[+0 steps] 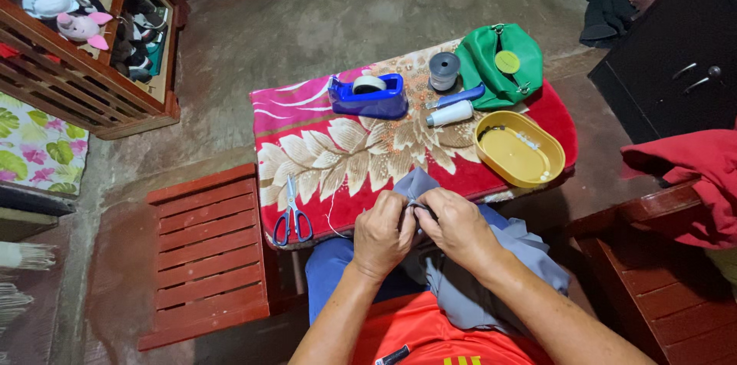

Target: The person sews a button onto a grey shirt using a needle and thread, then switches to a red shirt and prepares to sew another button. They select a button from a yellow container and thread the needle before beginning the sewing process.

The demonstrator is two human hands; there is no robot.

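From the head camera, the left hand point(381, 233) and right hand point(458, 228) meet at the near edge of the blanket-covered table point(307, 142), both pinching a fold of grey cloth point(468, 288) that trails down onto the lap. Blue-handled scissors point(292, 214) lie at the near left corner. A blue tape dispenser point(370, 95) sits at the far edge, a yellow oval tray point(519, 149) by the right edge, a green pouch point(501, 62) at the far right corner.

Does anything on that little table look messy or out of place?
Nothing stands out. The scissors, tape dispenser, thread spools and yellow tray lie tidily on the floral cloth; both hands pinch grey fabric.
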